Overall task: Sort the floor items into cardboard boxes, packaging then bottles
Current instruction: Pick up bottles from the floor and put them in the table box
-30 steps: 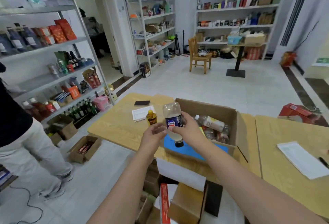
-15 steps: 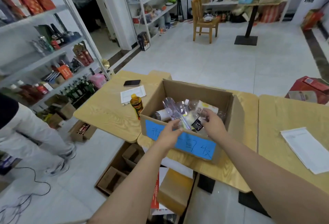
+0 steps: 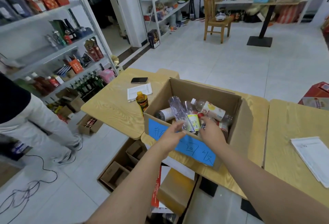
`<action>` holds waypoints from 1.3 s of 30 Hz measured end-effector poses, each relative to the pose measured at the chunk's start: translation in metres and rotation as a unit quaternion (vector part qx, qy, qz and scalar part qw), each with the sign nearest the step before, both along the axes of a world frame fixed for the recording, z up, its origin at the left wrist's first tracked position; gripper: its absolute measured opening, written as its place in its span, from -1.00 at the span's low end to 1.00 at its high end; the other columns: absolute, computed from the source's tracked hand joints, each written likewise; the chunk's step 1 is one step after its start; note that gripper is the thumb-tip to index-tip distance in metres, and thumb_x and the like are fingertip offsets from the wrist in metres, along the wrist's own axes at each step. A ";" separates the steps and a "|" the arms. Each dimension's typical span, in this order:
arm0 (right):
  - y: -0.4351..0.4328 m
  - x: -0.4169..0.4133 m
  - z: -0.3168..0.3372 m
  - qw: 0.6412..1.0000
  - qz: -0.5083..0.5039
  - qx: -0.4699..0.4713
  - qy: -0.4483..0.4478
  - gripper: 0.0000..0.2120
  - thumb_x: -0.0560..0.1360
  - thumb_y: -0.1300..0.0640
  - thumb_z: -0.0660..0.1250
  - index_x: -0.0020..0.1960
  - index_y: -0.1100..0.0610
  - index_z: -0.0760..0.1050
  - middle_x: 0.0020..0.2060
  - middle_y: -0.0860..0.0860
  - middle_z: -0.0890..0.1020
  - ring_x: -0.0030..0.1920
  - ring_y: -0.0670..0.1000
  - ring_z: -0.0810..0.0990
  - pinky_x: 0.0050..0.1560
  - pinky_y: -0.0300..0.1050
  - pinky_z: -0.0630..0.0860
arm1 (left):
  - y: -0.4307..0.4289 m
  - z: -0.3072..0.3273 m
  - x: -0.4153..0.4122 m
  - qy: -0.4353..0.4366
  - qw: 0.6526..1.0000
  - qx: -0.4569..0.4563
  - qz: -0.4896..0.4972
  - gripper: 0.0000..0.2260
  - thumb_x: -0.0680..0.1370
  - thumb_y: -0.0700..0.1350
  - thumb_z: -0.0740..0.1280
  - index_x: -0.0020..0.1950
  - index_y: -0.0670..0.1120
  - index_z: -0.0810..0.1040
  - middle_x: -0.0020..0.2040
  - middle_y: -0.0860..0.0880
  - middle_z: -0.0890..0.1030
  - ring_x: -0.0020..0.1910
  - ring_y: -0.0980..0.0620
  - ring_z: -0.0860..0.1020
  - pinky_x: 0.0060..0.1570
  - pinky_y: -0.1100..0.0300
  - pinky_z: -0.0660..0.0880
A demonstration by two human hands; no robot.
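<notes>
Our left hand lay flat, fingers straight and together, at the front rim of the brown corrugated cardboard box, just above its smooth blue paper label. Our right hand reached inside among the clear ribbed plastic bottles. Its fingers were bent, and we could not tell whether they pinched one. The box stood on the pale wood-grain table.

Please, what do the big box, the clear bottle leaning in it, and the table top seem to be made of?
The box looks like brown cardboard, matte, with folded flaps. The clear bottle is probably thin plastic, glossy and see-through. The table top shows pale wood grain; solid wood or laminate, I cannot tell.
</notes>
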State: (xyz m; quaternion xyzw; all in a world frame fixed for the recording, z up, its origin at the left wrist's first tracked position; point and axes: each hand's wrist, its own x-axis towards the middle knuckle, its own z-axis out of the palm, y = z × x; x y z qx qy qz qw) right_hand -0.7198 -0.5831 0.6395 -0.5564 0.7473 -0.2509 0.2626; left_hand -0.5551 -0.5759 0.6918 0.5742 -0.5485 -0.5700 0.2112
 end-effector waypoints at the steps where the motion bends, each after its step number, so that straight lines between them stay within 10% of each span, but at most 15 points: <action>1: -0.003 0.007 0.003 1.000 0.007 -0.015 0.012 -0.49 0.53 0.23 0.28 0.47 0.09 0.32 0.30 0.11 0.52 0.21 0.14 0.54 0.14 0.05 0.51 | 0.001 0.001 0.003 0.009 1.000 -0.008 0.011 -0.64 0.64 -0.13 0.22 0.43 0.11 0.37 0.44 0.09 0.39 0.41 0.08 0.33 0.22 0.17 0.30; 18: 0.038 0.259 0.041 0.982 0.165 -0.086 -0.027 -0.50 0.55 0.20 0.30 0.47 0.09 0.32 0.38 0.09 0.45 0.39 0.09 0.38 0.35 -0.01 0.33 | 0.074 0.008 0.239 0.057 0.973 -0.067 0.213 -0.62 0.63 -0.30 0.17 0.43 -0.08 0.39 0.37 -0.02 0.48 0.37 0.04 0.42 0.33 0.17 0.37; 39: 0.176 0.578 -0.087 0.924 0.342 0.163 0.057 -0.62 0.61 0.23 0.21 0.40 0.28 0.33 0.28 0.26 0.49 0.27 0.26 0.48 0.23 0.02 0.42 | 0.254 -0.132 0.582 0.111 0.898 0.092 0.416 -0.65 0.62 -0.20 0.19 0.41 -0.01 0.42 0.33 -0.02 0.50 0.23 0.04 0.50 0.24 0.16 0.38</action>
